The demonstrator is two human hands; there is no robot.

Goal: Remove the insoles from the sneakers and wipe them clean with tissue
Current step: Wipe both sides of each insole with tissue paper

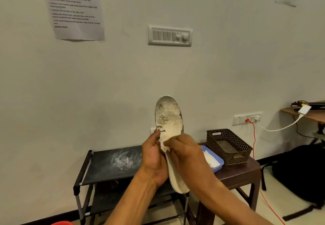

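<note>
Currently gripping stained white foam insole [168,115] upright with left hand [154,156], pinching crumpled white tissue [165,147] against it with right hand [186,152].

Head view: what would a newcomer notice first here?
A dirty, stained insole held upright at centre. The left hand grips it while the right hand presses a tissue on it. Behind, a brown basket sits on a table, right of a dark rack.
</note>
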